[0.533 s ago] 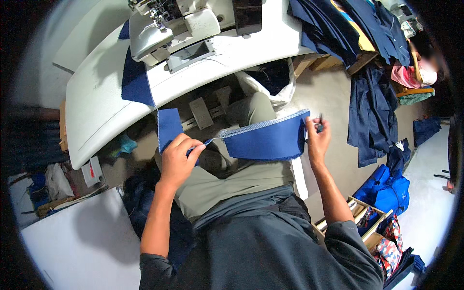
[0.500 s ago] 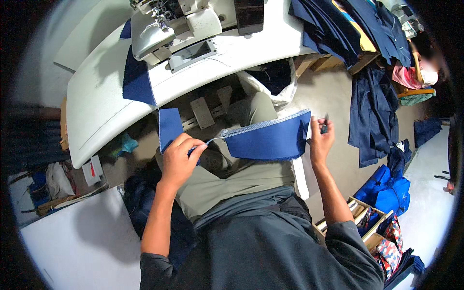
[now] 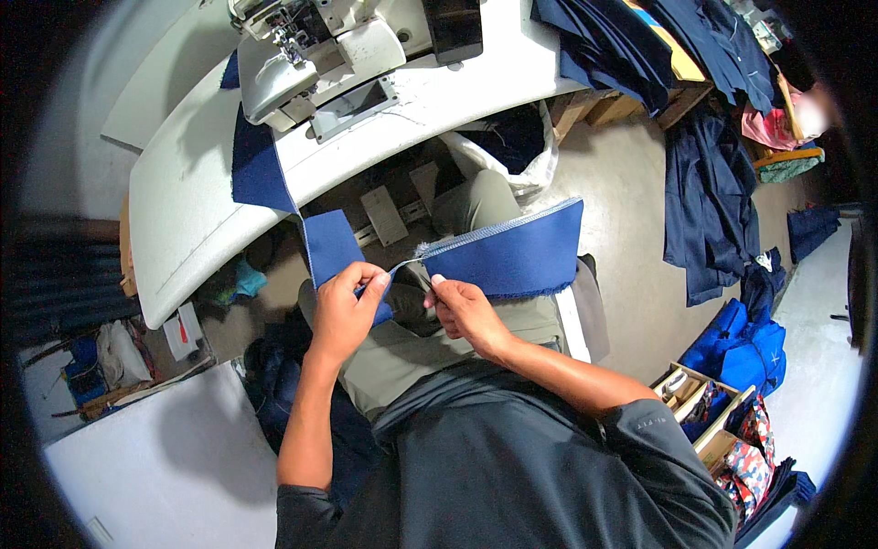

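Observation:
My left hand [image 3: 352, 302] pinches a narrow strip at the corner of a blue fabric piece [image 3: 334, 242] hanging from the table edge, chained to a darker piece [image 3: 261, 160] on it. A thin thread chain [image 3: 406, 262] runs from those fingers to a second blue piece [image 3: 503, 247] with a serged top edge, lying over my legs. My right hand [image 3: 457, 311] is closed just below that chain, on small dark snips mostly hidden by its fingers.
A white table [image 3: 183, 229] carries a serger [image 3: 283, 82]. Navy cloth [image 3: 604, 46] is piled at upper right, near a white sack [image 3: 540, 174]. A wooden organiser [image 3: 713, 403] and blue bag [image 3: 732, 348] are at right. A white board [image 3: 137, 457] lies at lower left.
My right hand has moved left, from beyond the blue piece's right end to the thread chain beside my left hand. My left hand has shifted slightly right.

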Available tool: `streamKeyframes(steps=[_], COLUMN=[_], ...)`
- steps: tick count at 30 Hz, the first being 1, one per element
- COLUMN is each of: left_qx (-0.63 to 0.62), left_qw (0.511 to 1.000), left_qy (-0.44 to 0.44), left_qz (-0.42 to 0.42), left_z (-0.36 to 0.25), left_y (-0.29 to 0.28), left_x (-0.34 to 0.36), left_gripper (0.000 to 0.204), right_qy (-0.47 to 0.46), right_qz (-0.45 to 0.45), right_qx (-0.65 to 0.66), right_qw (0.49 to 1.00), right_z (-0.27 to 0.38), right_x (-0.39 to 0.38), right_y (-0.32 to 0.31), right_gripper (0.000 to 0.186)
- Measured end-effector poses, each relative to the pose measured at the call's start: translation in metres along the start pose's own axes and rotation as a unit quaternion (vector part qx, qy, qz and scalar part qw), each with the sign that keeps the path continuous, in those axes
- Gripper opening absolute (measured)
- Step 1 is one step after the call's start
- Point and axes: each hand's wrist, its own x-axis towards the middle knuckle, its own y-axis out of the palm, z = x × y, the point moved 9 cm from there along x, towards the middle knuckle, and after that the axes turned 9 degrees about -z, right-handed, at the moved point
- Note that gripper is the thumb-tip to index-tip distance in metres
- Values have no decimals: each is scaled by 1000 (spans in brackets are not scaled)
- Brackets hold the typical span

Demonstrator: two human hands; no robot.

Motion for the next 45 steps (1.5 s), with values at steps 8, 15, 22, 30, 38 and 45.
streamKeyframes(steps=[8,15,22,30,38,45], left_qx=[-87,-143,-151,-126,-129,-144], left_qw=[993,983,983,986,985,984], left_qy=[-80,-106,-104,-100,-101,-88], left_qz=[27,41,35,52,56,64], left_z=[28,40,39,34,35,24], left_y=[11,17,16,15,16,6], left_x=[0,-2,-2,-3,-7,-10], left_gripper=[17,14,14,14,16,16], right_qy=[-3,-1,18,11,-26,-200], right_qz=[11,16,8,10,-3,-41], right_qx=[4,32,45,40,19,-28], right_qw=[1000,999,999,999,999,978], right_z=[-4,-4,-9,0,-7,19], right_x=[21,25,15,17,24,6], right_y=[11,15,12,18,15,17], right_gripper=[46,46,45,45,45,28])
